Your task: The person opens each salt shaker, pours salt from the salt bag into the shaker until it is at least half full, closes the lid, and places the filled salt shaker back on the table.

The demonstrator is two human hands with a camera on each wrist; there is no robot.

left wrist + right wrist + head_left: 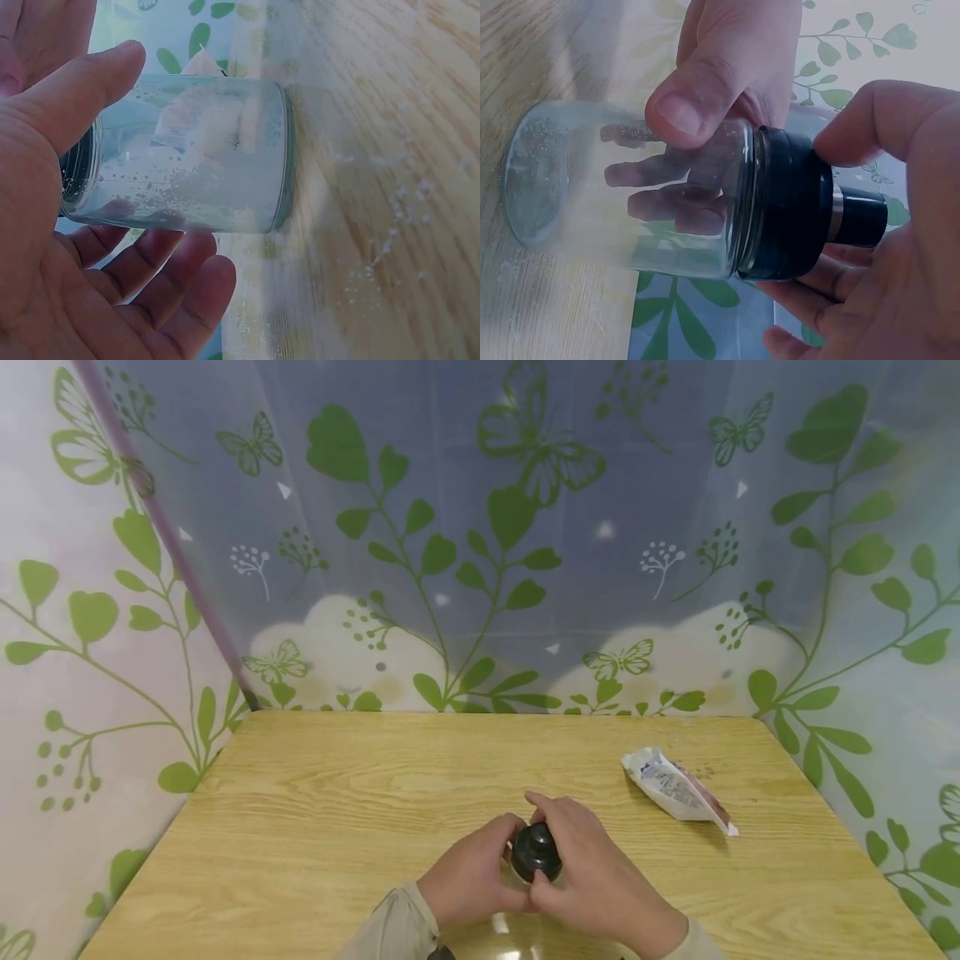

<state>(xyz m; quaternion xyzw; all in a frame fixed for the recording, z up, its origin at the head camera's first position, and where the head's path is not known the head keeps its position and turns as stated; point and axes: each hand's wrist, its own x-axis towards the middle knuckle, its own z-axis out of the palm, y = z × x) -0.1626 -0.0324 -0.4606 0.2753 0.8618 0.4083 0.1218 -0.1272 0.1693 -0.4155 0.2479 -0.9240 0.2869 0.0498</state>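
Observation:
A clear glass jar (577,187) stands upright on the wooden table, close to the near side. Its black lid (791,206) has a small knob (865,217) on top and sits on the jar's mouth. My left hand (472,877) holds the glass from the side, thumb on one face and fingers round the other. With thumb and fingers, my right hand (592,868) grips the rim of the lid. White grains cling to the inside of the glass, seen in the left wrist view.
To the right on the table (337,793) lies a crumpled white packet (671,789). Fine white grains (397,217) are scattered on the wood beside the jar. A leaf-and-butterfly patterned curtain (450,593) stands behind the table and along both sides.

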